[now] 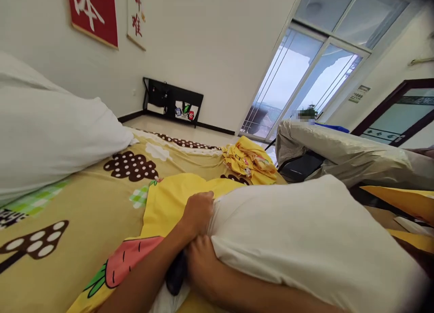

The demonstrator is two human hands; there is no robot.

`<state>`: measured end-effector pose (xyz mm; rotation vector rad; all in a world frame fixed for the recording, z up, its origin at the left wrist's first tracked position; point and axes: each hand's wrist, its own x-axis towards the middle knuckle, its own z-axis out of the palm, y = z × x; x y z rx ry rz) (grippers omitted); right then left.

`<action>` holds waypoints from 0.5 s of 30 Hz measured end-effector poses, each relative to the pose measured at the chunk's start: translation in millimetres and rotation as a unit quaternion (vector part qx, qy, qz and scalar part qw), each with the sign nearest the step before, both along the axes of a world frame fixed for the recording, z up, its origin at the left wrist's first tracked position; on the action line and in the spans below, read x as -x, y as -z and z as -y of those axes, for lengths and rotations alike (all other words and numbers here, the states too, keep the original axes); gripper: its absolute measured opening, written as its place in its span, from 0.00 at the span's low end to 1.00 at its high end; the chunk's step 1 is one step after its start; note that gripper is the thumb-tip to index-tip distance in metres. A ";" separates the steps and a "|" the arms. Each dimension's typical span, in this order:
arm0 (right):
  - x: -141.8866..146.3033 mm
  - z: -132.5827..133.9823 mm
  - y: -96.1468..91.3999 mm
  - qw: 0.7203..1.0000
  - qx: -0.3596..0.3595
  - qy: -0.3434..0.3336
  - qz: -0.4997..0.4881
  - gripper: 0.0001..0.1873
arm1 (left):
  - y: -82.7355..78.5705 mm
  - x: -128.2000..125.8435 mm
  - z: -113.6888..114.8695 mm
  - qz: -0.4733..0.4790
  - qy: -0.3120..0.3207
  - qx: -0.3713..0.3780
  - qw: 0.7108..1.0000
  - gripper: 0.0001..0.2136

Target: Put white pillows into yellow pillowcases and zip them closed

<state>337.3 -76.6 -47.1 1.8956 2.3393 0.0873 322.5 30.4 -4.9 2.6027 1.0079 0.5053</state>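
Observation:
A white pillow (pixel 305 240) lies across the bed in front of me, on top of a yellow pillowcase (pixel 169 200) with a pink carrot print. My left hand (pixel 196 213) is closed on the pillow's left end, fingers pressed into the fabric. My right hand (pixel 200 261) grips the same end just below it, fingers wrapped round the pillow's edge. A dark object (pixel 176 272) shows under my wrists; I cannot make out what it is.
The bed carries a yellow sheet (pixel 84 200) with brown tree prints. A second white pillow (pixel 50 132) lies at the left. A crumpled yellow cloth (pixel 251 161) sits at the far edge. A covered sofa (pixel 346 152) stands right; glass doors (pixel 298 87) are behind.

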 end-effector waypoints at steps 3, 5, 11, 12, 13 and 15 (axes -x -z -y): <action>4.1 9.8 6.4 0.998 -0.015 0.041 0.055 0.20 | -1.2 4.6 -4.5 -0.012 -0.016 -0.022 1.000 0.11; 5.7 8.6 8.9 0.996 -0.021 0.065 0.055 0.24 | -0.2 6.3 -10.1 -0.031 -0.022 -0.026 0.999 0.08; 7.7 1.5 14.7 0.998 -0.041 0.028 0.048 0.22 | -3.7 -15.9 -20.5 -0.115 -0.039 -0.048 0.991 0.11; 8.4 2.6 18.8 0.997 -0.050 0.029 0.050 0.21 | -7.1 -24.4 -22.2 -0.126 -0.043 -0.051 0.990 0.09; 9.2 4.3 23.8 0.997 -0.057 0.031 0.050 0.19 | -11.5 -34.0 -24.0 -0.135 -0.049 -0.054 0.988 0.09; 10.2 8.5 33.8 0.995 -0.086 0.028 0.044 0.17 | -23.6 -54.7 -26.2 -0.141 -0.069 -0.057 0.986 0.11</action>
